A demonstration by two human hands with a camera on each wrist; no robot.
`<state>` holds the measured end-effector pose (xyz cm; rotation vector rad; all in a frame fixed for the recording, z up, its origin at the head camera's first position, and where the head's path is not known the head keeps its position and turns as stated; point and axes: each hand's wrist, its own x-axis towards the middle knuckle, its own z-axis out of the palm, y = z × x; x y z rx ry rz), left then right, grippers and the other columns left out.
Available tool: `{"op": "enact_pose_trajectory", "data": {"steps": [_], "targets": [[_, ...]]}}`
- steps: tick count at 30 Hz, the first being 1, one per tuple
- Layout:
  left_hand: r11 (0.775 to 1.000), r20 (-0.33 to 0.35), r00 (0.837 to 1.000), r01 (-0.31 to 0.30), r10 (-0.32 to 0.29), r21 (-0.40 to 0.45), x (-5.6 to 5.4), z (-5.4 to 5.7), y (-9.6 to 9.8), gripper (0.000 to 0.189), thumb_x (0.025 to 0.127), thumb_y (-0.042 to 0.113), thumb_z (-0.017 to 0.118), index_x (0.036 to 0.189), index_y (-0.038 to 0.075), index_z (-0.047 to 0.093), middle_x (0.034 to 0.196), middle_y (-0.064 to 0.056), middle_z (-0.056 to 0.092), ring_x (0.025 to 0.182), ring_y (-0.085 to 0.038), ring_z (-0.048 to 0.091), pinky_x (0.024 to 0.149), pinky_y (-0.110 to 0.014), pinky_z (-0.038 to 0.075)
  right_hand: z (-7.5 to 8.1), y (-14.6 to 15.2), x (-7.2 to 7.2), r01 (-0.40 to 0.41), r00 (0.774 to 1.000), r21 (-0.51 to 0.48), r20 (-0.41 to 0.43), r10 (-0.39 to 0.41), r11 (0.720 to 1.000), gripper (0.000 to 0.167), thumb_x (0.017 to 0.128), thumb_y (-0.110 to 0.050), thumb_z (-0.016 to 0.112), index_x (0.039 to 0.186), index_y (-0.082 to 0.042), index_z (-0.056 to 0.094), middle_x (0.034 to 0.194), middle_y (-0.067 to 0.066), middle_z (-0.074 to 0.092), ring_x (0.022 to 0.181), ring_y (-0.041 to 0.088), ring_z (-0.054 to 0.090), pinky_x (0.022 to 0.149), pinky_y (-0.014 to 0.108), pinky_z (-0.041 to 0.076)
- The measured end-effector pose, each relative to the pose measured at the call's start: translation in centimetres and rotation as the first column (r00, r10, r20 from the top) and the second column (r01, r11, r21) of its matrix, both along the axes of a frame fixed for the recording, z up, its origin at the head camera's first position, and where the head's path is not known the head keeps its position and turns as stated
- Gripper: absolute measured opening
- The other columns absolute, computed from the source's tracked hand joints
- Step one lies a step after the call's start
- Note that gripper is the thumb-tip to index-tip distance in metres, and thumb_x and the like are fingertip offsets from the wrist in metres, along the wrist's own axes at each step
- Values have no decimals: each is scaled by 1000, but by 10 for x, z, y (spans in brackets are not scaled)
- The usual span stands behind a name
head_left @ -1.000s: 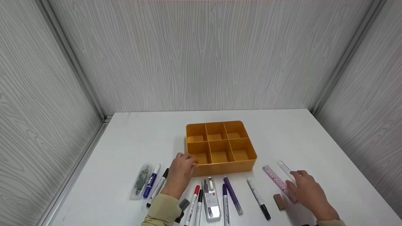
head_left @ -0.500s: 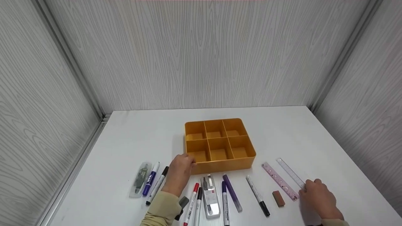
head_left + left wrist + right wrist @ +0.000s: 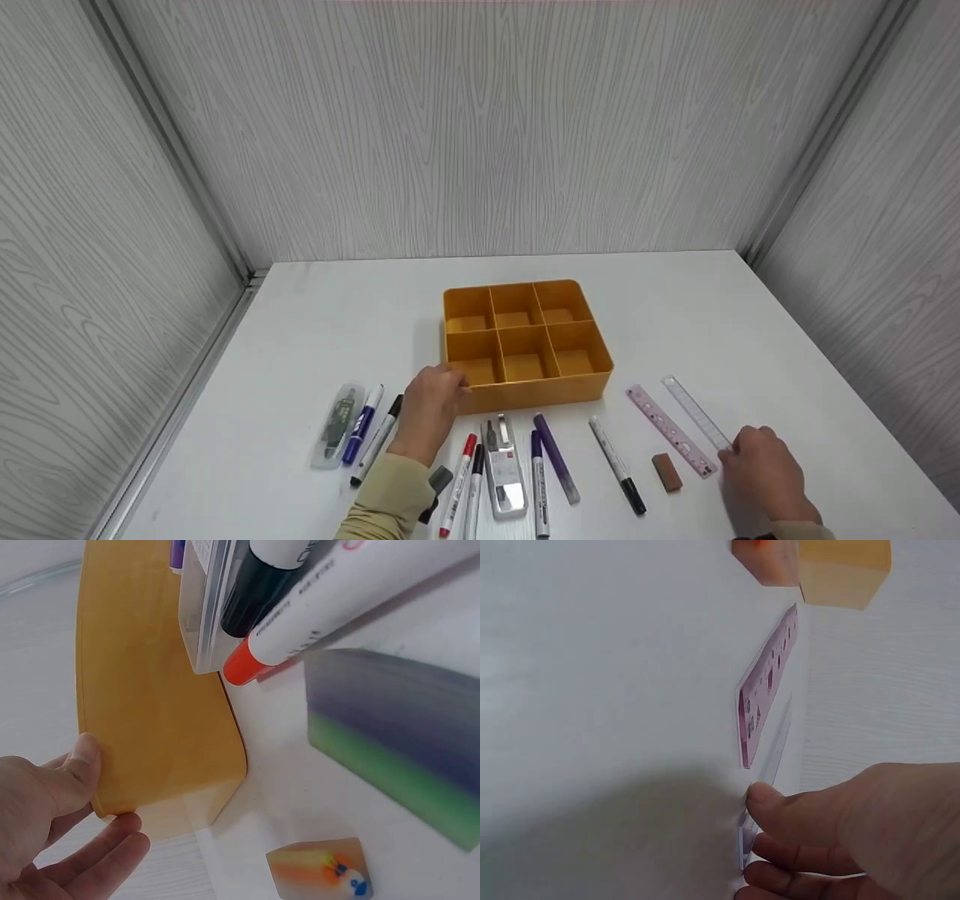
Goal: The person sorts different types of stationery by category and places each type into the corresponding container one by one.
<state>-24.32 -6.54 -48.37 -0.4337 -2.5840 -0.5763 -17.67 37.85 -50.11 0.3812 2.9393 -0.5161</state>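
My left hand [image 3: 429, 412] grips the front left corner of an orange six-compartment box [image 3: 540, 391]. In the left wrist view, its thumb lies against the box's outer wall [image 3: 157, 705], with the other fingers around the corner. At the right, my right hand [image 3: 766, 471] pinches the near end of a clear ruler [image 3: 694, 409], which lies along the white table. The right wrist view has the thumb on one side of that ruler and fingers on the other. A pink patterned ruler [image 3: 670, 431] lies just left of it, beside a brown eraser-like block [image 3: 667, 472].
Before the box lie a clear-lidded case [image 3: 505, 472], a purple pen [image 3: 556, 457], a red-capped marker [image 3: 457, 487] and a black-capped marker [image 3: 618, 466]. Several more pens and a transparent case [image 3: 337, 427] lie left. Grey panels [image 3: 480, 135] enclose the table.
My right hand has shifted right and nearer, from over the two rulers to the clear ruler's near end, uncovering the pink one. The left hand stays at the box corner, its fingers drawn in.
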Motion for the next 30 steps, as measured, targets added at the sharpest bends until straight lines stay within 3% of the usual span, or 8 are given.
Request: {"op": "enact_pose_trajectory", "data": {"steps": [5, 11, 18, 22, 26, 30], "targets": [[1000, 17, 1000, -17, 17, -10, 1, 1, 0, 8, 82, 14, 78, 83, 12, 71, 79, -1, 66, 72, -17, 57, 70, -30, 55, 1, 1, -2, -8, 1000, -19, 23, 9, 1000, 25, 91, -9, 62, 93, 15, 65, 82, 16, 57, 74, 23, 56, 65, 40, 52], [1000, -12, 1000, -1, 1, 4, 0, -1, 0, 8, 82, 15, 78, 83, 12, 70, 78, -1, 67, 71, -17, 58, 68, -30, 54, 1, 3, -4, -8, 1000, -68, 19, 9, 998, 22, 89, -7, 58, 93, 14, 63, 81, 16, 63, 73, 22, 60, 66, 41, 54], [1000, -11, 1000, -6, 6, 3, -1, -2, 0, 9, 82, 15, 79, 82, 12, 71, 77, -1, 67, 70, -17, 58, 67, -31, 54, 1, 4, -9, -12, 998, -100, 54, 17, 995, 29, 87, -6, 59, 105, 16, 60, 97, 25, 64, 82, 25, 62, 77, 47, 56], [1000, -18, 1000, 1, -1, 17, 0, -1, 0, 9, 82, 15, 79, 82, 12, 71, 77, -1, 67, 70, -18, 58, 67, -31, 54, 4, 3, -10, -16, 999, -91, 31, 19, 996, 31, 86, -8, 60, 104, 16, 63, 99, 27, 62, 88, 29, 62, 80, 49, 54], [1000, -29, 1000, 3, -3, 16, 0, -1, 0, 9, 80, 15, 79, 80, 11, 71, 77, -1, 68, 69, -19, 59, 65, -32, 54, 9, 1, -10, -37, 999, -91, -28, 35, 995, 32, 85, -8, 60, 103, 18, 63, 95, 28, 65, 80, 27, 64, 69, 41, 56], [1000, 2, 1000, -19, 19, -11, -1, 0, 1, 8, 80, 16, 79, 80, 11, 73, 78, -1, 69, 70, -18, 60, 67, -31, 56, 15, -4, -11, -71, 993, -87, -104, 61, 994, 32, 86, -6, 60, 106, 19, 62, 86, 25, 67, 67, 20, 61, 56, 33, 52]]}}
